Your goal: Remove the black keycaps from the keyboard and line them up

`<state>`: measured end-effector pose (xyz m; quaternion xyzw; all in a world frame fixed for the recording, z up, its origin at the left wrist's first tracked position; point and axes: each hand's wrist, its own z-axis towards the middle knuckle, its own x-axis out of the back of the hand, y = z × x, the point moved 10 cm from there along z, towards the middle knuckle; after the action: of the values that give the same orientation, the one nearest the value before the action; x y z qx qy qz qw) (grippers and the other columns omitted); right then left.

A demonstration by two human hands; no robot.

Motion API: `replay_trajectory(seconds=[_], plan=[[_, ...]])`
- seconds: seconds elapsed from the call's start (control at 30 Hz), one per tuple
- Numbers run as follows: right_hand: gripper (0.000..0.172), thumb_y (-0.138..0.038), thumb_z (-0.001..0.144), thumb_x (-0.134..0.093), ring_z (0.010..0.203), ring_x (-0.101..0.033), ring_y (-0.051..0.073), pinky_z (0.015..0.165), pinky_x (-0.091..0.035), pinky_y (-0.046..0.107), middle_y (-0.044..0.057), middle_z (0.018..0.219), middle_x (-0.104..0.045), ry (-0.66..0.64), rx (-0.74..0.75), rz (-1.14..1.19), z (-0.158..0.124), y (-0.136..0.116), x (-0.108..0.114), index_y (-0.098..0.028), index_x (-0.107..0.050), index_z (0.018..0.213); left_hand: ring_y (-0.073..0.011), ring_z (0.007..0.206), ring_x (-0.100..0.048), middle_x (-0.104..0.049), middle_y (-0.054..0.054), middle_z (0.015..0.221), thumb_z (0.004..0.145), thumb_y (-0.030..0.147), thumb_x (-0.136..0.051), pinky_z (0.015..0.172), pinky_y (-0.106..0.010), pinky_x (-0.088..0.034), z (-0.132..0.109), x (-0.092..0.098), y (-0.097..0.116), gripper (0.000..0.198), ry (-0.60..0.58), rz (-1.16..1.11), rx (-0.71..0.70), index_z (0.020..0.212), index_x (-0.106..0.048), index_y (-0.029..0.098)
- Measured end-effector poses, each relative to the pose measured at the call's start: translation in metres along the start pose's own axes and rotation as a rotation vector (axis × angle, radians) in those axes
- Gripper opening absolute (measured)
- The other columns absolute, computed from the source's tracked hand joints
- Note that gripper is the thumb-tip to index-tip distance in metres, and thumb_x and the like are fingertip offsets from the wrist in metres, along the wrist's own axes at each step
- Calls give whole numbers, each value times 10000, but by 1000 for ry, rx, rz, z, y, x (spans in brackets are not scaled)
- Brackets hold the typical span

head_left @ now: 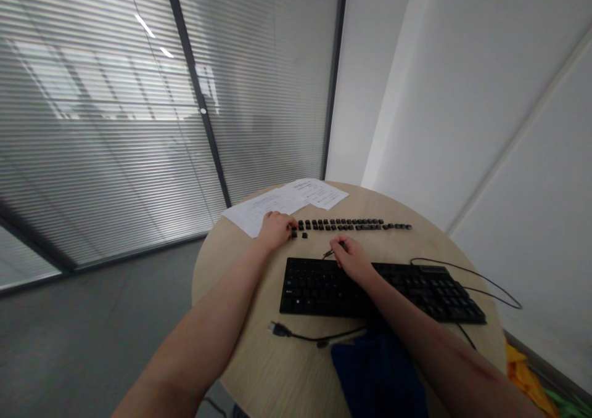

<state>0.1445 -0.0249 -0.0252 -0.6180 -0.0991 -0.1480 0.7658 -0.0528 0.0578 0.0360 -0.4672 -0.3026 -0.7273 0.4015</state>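
Observation:
My left hand (276,228) is at the left end of the rows of loose black keycaps (348,225), its bent fingertips closed around a keycap (293,225). Two more loose keycaps lie just below it. Held in my right hand (350,256) is a small keycap puller (328,253), with a dark handle and thin prongs pointing left. That hand is over the back edge of a black keyboard (314,285), and my forearm hides part of the keys.
Printed sheets (277,205) lie at the back of the round wooden table (250,344). A USB cable (296,334) and a dark blue cloth (379,375) are at the front. A thin cable (497,282) hangs over the right edge, near the white wall.

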Motion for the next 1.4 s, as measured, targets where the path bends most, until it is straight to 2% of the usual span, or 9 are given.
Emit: replay_trajectory(seconds=[0.17,0.3,0.43,0.6,0.73,0.87,1.1,1.27,1.4], plan=[[261,-470,891,-527,418,-493,123,453,-373,227,-81,467,-476,-15,-2,8,-1,-3,-1,-225,-529,804,-269,1073,-587,-755,-33,1072,805,119,-515,1091,-522,-301,1,-7,16,386,-40,28,-19,1040,-759,304],[255,-466,883,-527,414,-482,125,453,-368,233,-79,466,-470,-15,1,34,-2,-6,-1,-227,-521,797,-275,1094,-567,-743,-30,1067,854,192,-528,1129,-567,-245,-1,-16,38,313,-73,40,-88,1027,-755,319],[258,-476,872,-535,413,-474,127,450,-360,238,-77,465,-473,-11,-2,39,-3,-7,-1,-229,-521,797,-276,1110,-560,-728,-32,1043,863,278,-567,1148,-578,-217,-2,-26,46,228,-85,45,-100,981,-756,325],[263,-480,868,-527,417,-468,126,457,-362,234,-76,465,-473,7,9,-3,-3,-9,2,-228,-526,792,-289,1078,-574,-718,-45,975,858,292,-574,1134,-635,-203,-1,-30,48,177,-72,51,-115,880,-749,295],[261,-473,875,-517,423,-477,125,460,-368,232,-74,477,-480,8,9,-14,-2,-7,2,-223,-531,802,-272,1070,-581,-715,-34,947,847,271,-591,1142,-626,-204,-1,-28,45,129,-80,24,-94,846,-719,273],[258,-472,877,-517,424,-484,127,459,-374,233,-76,479,-480,4,3,-13,-2,-5,2,-226,-528,799,-262,1065,-586,-717,-25,955,824,234,-604,1149,-635,-198,0,-26,42,118,-76,-12,-71,886,-696,272],[267,-483,866,-531,413,-468,123,446,-364,233,-78,473,-459,0,9,38,-2,-8,1,-228,-516,790,-253,1069,-579,-726,-6,985,767,122,-565,1154,-631,-187,-2,-24,39,257,-63,-75,-62,933,-681,281],[259,-472,872,-527,409,-484,127,445,-376,238,-73,467,-475,0,-5,13,-2,-6,1,-226,-523,793,-268,1096,-554,-723,-17,1061,798,189,-582,1155,-618,-193,-4,-16,29,222,-50,-76,-22,974,-682,282],[255,-467,872,-524,408,-480,123,439,-372,235,-76,467,-474,-3,-2,24,-2,-6,1,-226,-521,788,-271,1131,-552,-718,-27,1098,815,237,-596,1167,-622,-174,-3,-19,30,253,-60,-79,-44,1048,-679,290]])
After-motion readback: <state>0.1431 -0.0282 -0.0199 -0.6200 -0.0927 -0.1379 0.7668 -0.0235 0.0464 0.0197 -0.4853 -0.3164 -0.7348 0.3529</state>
